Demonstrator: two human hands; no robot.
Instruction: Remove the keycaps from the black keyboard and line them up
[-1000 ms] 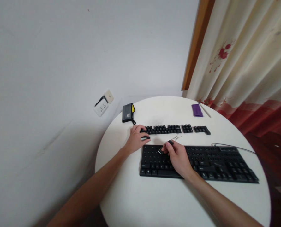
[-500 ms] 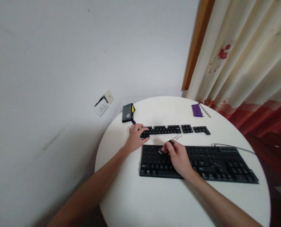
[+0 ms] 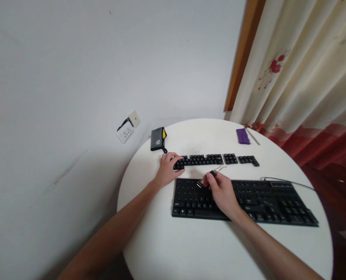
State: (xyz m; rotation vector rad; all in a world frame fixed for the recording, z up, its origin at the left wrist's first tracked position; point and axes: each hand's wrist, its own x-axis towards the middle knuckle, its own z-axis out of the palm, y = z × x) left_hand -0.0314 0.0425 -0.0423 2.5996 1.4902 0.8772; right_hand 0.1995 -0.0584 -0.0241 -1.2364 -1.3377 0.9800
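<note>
A black keyboard [image 3: 263, 200] lies on a round white table [image 3: 208, 249]; many keys are gone from its left part. Behind it a row of loose black keycaps [image 3: 210, 159] is laid out. My left hand [image 3: 167, 170] rests at the left end of that row, its fingers curled on the end keycaps. My right hand [image 3: 221, 190] hovers over the keyboard's upper left. It pinches a wire keycap puller [image 3: 215, 172] with a black handle, and a keycap [image 3: 199, 184] sits at its fingertips.
A grey pouch with a yellow patch [image 3: 158, 139] lies at the table's far left edge. A purple cloth [image 3: 242, 136] and a thin stick [image 3: 252, 136] lie at the back right. The keyboard cable [image 3: 289, 181] runs off right. A wall socket [image 3: 126, 128] and curtain [image 3: 301, 77] stand behind.
My left hand pushed a keycap up into the left end of the row. My right hand shifted slightly right and back with the puller.
</note>
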